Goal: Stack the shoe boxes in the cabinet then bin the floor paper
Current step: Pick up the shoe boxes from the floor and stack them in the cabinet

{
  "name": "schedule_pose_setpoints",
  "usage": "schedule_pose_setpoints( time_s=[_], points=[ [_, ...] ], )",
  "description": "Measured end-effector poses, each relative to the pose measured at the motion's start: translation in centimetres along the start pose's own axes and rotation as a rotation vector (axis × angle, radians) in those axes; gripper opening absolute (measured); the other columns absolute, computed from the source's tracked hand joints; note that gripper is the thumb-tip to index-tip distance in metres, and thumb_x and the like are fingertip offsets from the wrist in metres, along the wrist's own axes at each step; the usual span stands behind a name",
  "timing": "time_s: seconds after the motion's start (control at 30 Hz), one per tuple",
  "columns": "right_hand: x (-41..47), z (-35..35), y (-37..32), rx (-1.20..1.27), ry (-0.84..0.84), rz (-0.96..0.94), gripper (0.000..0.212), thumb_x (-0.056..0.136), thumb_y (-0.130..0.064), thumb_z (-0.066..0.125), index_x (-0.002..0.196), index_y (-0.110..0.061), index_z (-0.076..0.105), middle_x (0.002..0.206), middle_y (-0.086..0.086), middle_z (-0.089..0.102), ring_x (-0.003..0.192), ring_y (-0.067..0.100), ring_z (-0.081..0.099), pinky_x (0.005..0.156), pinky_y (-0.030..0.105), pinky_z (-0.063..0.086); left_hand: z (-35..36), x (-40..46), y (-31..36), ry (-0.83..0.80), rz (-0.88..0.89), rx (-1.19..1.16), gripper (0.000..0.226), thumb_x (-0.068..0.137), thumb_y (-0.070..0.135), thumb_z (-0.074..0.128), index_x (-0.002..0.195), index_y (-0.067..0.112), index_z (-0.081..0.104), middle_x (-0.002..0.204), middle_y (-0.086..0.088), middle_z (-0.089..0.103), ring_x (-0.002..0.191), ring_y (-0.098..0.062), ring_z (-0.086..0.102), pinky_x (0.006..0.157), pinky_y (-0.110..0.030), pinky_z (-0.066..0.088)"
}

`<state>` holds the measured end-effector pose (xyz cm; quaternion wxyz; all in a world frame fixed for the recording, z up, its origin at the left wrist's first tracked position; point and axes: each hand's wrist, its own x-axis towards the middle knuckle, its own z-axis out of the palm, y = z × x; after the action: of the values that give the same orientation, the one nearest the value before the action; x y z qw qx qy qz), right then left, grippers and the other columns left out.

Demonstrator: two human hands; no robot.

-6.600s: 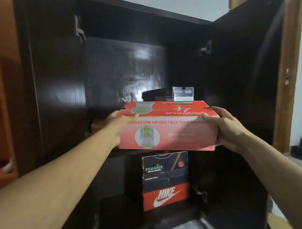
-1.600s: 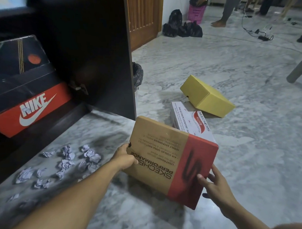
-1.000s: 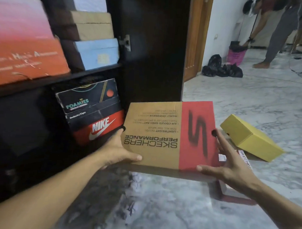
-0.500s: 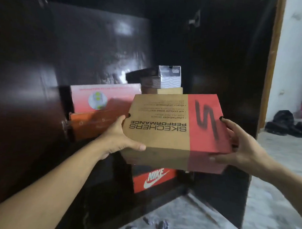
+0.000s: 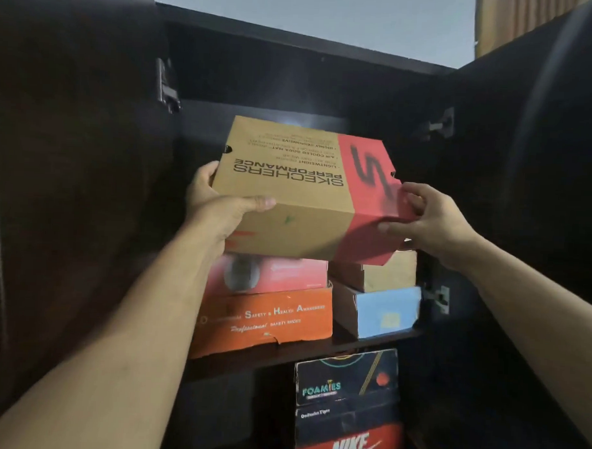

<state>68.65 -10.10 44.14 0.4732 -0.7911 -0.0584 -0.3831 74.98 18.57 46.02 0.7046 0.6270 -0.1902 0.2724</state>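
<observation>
Skechers Performance box point(image 5: 299, 191) — brown cardboard with a red right end and a large dark S — sits high in front of the open cabinet point(image 5: 88, 183), held at both ends and tipped so its lid faces the camera with the printing upside down. Left hand point(image 5: 218, 204) grasps the brown end, thumb lying across the near front edge and fingers wrapped behind the side. Right hand point(image 5: 425, 218) grasps the red end, thumb under the near lower corner and fingers curled over the lid's edge. Beneath the box, on the upper shelf point(image 5: 283, 353), a pink-red box point(image 5: 269, 273) rests on an orange safety-shoes box point(image 5: 261, 320) at the left; whether the held box touches the pink-red one is hard to tell. To the right of that pair a plain brown box point(image 5: 377, 271) sits on a box with a light blue end point(image 5: 385, 314). Below the shelf, a black Foamies box point(image 5: 346, 377) tops a black Onitsuka Tiger box point(image 5: 348, 417), which sits on a red Nike box point(image 5: 350, 448) — all three stacked toward the right. Both dark cabinet doors stand open, with metal hinges showing on the left point(image 5: 167, 85) and right point(image 5: 440, 123) sides.
</observation>
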Motion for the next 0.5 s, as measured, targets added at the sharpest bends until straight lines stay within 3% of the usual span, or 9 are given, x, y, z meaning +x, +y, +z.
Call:
schedule_pose_setpoints(
  time_s=[0.1, 0.2, 0.33, 0.4, 0.5],
  points=[
    [4.8, 2.6, 0.6, -0.052, 0.039, 0.001, 0.068, 0.068, -0.003, 0.085, 0.128, -0.014, 0.055, 0.115, 0.013, 0.063, 0.092, 0.033, 0.068, 0.067, 0.054, 0.060, 1.0, 2.8, -0.7, 0.034, -0.014, -0.028, 0.100, 0.055, 0.005, 0.091, 0.141, 0.021, 0.042, 0.114, 0.007, 0.061, 0.101, -0.013, 0.059, 0.044, -0.013, 0.046],
    [8.9, 5.2, 1.5, -0.103, 0.118, -0.003, 0.060, 0.066, -0.007, 0.085, 0.120, -0.022, 0.065, 0.107, 0.010, 0.063, 0.095, 0.030, 0.067, 0.076, 0.047, 0.061, 1.6, 5.1, -2.5, 0.075, -0.033, -0.033, 0.103, 0.058, 0.007, 0.091, 0.144, 0.022, 0.038, 0.124, 0.006, 0.057, 0.108, -0.013, 0.059, 0.050, -0.009, 0.046],
    [12.7, 8.5, 2.7, -0.103, 0.126, 0.008, 0.044, 0.066, -0.008, 0.085, 0.103, -0.025, 0.070, 0.096, 0.006, 0.064, 0.094, 0.030, 0.067, 0.080, 0.047, 0.059, 0.7, 7.4, -5.4, 0.100, -0.070, -0.093, 0.082, 0.074, 0.000, 0.079, 0.144, 0.021, 0.040, 0.113, 0.005, 0.059, 0.078, -0.002, 0.058, 0.039, -0.011, 0.045],
    [13.8, 10.3, 3.2, -0.120, 0.106, -0.002, 0.041, 0.067, -0.008, 0.085, 0.102, -0.023, 0.070, 0.090, 0.002, 0.063, 0.093, 0.027, 0.067, 0.081, 0.045, 0.059, -0.3, 8.6, -7.0, 0.096, -0.084, -0.104, 0.079, 0.077, 0.001, 0.076, 0.144, 0.024, 0.040, 0.117, 0.004, 0.061, 0.080, -0.002, 0.058, 0.041, -0.012, 0.047],
    [15.3, 12.9, 4.0, -0.148, 0.088, -0.018, 0.038, 0.072, -0.007, 0.082, 0.107, -0.018, 0.071, 0.079, -0.008, 0.058, 0.085, 0.017, 0.060, 0.078, 0.028, 0.052, -1.6, 10.1, -9.5, 0.051, -0.090, -0.071, 0.081, 0.078, -0.003, 0.074, 0.145, 0.025, 0.039, 0.121, 0.004, 0.065, 0.091, -0.006, 0.064, 0.062, -0.021, 0.056]
  ],
)
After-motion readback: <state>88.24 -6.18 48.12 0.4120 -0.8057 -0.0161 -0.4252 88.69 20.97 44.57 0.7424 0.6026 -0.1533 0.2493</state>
